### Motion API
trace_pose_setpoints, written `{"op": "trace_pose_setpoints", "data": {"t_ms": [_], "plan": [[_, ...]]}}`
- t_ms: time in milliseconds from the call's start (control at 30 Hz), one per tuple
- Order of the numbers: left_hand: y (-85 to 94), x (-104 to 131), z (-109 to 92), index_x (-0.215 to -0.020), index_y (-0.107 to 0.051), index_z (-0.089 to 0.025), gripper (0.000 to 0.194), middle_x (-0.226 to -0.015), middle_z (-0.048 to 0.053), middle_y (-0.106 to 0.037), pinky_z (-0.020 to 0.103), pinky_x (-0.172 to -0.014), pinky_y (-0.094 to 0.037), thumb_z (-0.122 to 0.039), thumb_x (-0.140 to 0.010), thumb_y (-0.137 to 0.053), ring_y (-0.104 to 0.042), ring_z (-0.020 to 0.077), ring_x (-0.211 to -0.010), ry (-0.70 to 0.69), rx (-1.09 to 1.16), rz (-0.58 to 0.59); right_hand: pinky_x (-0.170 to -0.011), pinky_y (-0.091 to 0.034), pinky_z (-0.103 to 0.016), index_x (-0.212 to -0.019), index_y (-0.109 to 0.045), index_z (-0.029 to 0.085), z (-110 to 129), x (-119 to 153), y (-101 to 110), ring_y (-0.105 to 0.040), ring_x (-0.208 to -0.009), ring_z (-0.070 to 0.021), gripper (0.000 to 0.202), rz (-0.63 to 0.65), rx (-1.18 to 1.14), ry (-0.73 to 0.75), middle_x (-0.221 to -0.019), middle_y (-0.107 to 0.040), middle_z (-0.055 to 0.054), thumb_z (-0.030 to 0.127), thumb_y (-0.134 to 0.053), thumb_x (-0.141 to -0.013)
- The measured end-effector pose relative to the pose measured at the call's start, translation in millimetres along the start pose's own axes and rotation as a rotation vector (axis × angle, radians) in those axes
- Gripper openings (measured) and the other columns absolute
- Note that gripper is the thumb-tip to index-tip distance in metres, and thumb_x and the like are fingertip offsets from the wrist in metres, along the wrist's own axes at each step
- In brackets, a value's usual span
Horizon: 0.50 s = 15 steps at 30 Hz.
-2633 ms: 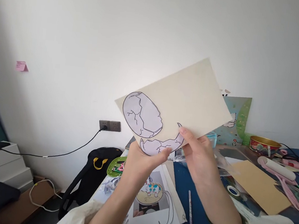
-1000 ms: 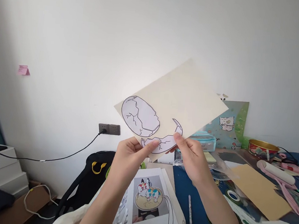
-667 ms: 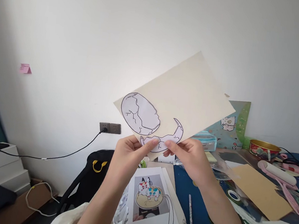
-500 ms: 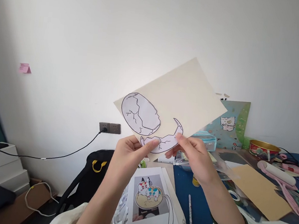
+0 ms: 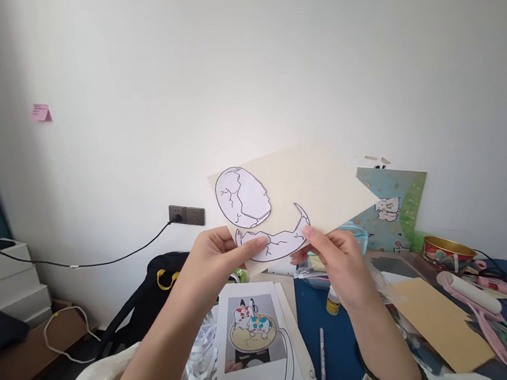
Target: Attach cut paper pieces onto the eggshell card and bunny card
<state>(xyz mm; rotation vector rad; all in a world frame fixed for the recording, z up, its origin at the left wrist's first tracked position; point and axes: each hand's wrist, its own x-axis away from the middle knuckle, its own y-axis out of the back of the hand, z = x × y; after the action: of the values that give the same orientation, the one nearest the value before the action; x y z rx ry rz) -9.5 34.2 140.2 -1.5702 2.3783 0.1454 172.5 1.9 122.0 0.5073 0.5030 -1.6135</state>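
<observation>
Between my hands a cream sheet of paper (image 5: 327, 186) is held up, tilted, in front of the wall. On it lie two white paper cutouts: an oval cracked eggshell (image 5: 242, 198) at the upper left and a crescent-shaped eggshell piece (image 5: 281, 245) at the lower edge. My left hand (image 5: 216, 253) pinches the sheet's lower left edge, its thumb on the crescent piece. My right hand (image 5: 341, 264) pinches the right side, its thumb on the crescent's right end. The other fingers are partly hidden behind the sheet.
Below lies a printed picture (image 5: 253, 330) on white paper, beside paper shreds (image 5: 205, 355). A pen (image 5: 323, 369) and a small bottle (image 5: 333, 301) are on the blue mat (image 5: 306, 324). Tan card (image 5: 444, 324), a pink-handled roller (image 5: 470, 294) and a round tin (image 5: 447, 253) are at right.
The sheet's top has tipped away, so it looks flatter and its upper corner sits lower. Both hands keep their hold; my right hand has shifted slightly right.
</observation>
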Motion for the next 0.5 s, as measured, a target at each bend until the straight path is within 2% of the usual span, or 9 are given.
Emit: {"op": "trace_pose_setpoints", "data": {"t_ms": [67,167,233,300,400,500], "plan": [[-1.0,1,-1,-0.069,-0.071,-0.016,0.025,-0.065,0.007,-0.071,0.026,-0.053,-0.050,-0.038,-0.065,-0.079,-0.062,0.0161,-0.055,-0.007,-0.028,-0.003,-0.067,-0.051,-0.030,-0.064,-0.074,0.018,-1,0,-2,-0.066,-0.067,-0.0182,0.031,-0.061,-0.028,0.011,-0.063,-0.071,-0.005,0.042,-0.064,-0.082],[-3.2,3,-2,-0.067,-0.072,-0.017,0.022,-0.064,0.006,-0.071,0.023,-0.048,-0.047,-0.038,-0.065,-0.079,-0.063,0.0159,-0.054,-0.017,-0.096,-0.005,-0.082,-0.052,-0.034,-0.080,-0.076,0.022,-2,-2,-9,-0.067,-0.090,-0.0217,0.014,-0.217,-0.217,0.018,-0.082,-0.075,-0.003,0.034,-0.074,-0.073],[-5.6,4,-2,-0.064,-0.072,-0.018,0.020,-0.060,0.004,-0.070,0.023,-0.045,-0.045,-0.037,-0.067,-0.077,-0.062,0.0154,-0.053,-0.036,-0.128,-0.012,-0.091,-0.050,-0.037,-0.088,-0.075,0.025,-2,-4,-15,-0.064,-0.103,-0.0227,0.019,-0.279,-0.393,0.005,-0.093,-0.075,-0.002,0.029,-0.077,-0.070],[-8.8,5,-1,-0.058,-0.070,-0.020,0.021,-0.051,0.002,-0.064,0.023,-0.045,-0.044,-0.036,-0.070,-0.075,-0.060,0.0153,-0.051,-0.069,-0.152,-0.016,-0.094,-0.049,-0.039,-0.087,-0.074,0.025,-2,-4,-20,-0.062,-0.108,-0.0236,0.019,-0.298,-0.520,-0.033,-0.097,-0.074,-0.002,0.027,-0.077,-0.069],[-14.1,6,1,-0.055,-0.068,-0.021,0.022,-0.046,0.000,-0.060,0.024,-0.047,-0.045,-0.033,-0.072,-0.073,-0.061,0.0168,-0.053,-0.119,-0.178,-0.013,-0.094,-0.050,-0.042,-0.084,-0.073,0.023,-2,-4,-25,-0.060,-0.111,-0.0254,0.015,-0.324,-0.606,-0.069,-0.101,-0.074,-0.003,0.027,-0.076,-0.069],[-17.5,6,2,-0.056,-0.069,-0.021,0.019,-0.050,0.001,-0.063,0.025,-0.050,-0.047,-0.033,-0.071,-0.073,-0.063,0.0193,-0.059,-0.150,-0.195,-0.007,-0.092,-0.052,-0.043,-0.097,-0.071,0.026,-2,-2,-28,-0.059,-0.114,-0.0245,0.025,-0.369,-0.670,-0.034,-0.109,-0.071,-0.001,0.025,-0.075,-0.072]]}}
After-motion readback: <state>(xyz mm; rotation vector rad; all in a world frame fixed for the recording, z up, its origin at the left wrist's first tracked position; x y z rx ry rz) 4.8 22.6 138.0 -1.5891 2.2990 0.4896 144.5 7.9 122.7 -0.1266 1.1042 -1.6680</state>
